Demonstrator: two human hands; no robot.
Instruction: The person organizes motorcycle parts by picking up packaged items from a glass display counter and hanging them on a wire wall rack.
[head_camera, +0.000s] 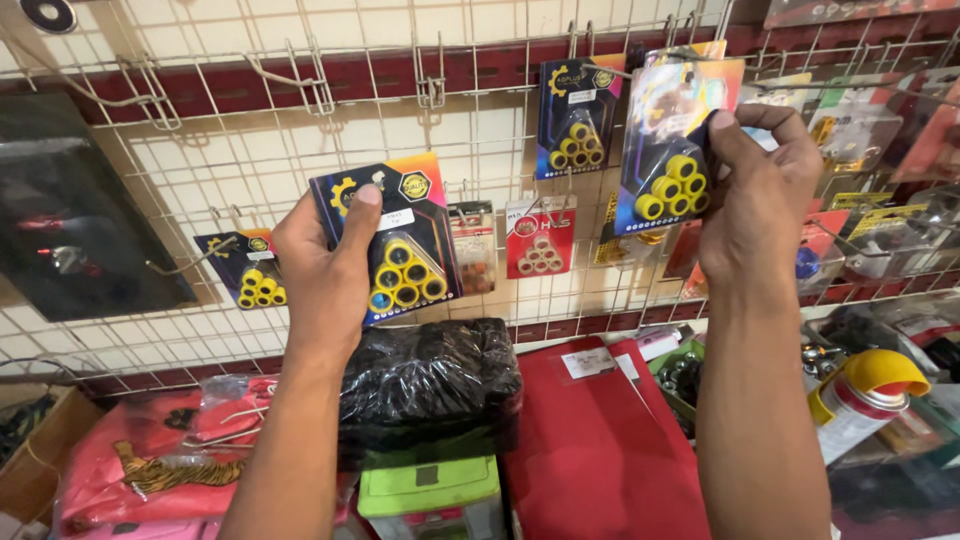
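Nearest me, on the counter below my arms, sit a bundle of black rubbery parts in clear plastic (430, 385), a red box (600, 450) and, toward the right edge, a spray can with a yellow cap (865, 395). Above them my left hand (325, 275) is closed around a blister pack of yellow rollers (405, 250), thumb pressed on its front. My right hand (760, 195) grips a second roller pack (675, 150), held up against the wire grid wall (200, 140). Farther back, more roller packs hang on the grid's hooks: one at lower left (250, 270), one at upper middle (578, 118), and a red pack (540, 238) between them.
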